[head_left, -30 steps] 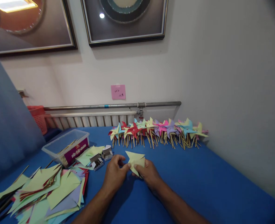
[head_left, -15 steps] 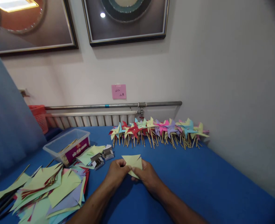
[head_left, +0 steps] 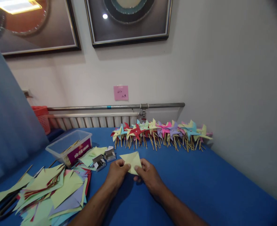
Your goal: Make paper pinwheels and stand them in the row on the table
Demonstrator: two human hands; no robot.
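A pale yellow paper square (head_left: 132, 160), with slits cut in from its corners, is held up just above the blue table cover (head_left: 199, 182). My left hand (head_left: 117, 172) pinches its left edge, thumb on top. On the right, my right hand (head_left: 148, 173) grips the lower right edge between thumb and fingers. Some fingertips are hidden behind the paper. Left of my hands stand two small open boxes; the nearer box (head_left: 99, 163) contains small dark pieces, and the farther box (head_left: 109, 153) has its flap up.
Finished paper pinwheels (head_left: 162, 130) on sticks lie along the back. At left are a heap of cut paper sheets (head_left: 65, 188), black-handled scissors (head_left: 4, 207) and a clear plastic tub (head_left: 70, 146) holding sticks. A radiator (head_left: 93, 121) and pipe run along the wall.
The yellow paper has turned and tilted in my hands, its top right corner now higher. My right fingers have shifted along its edge. The view has moved slightly.
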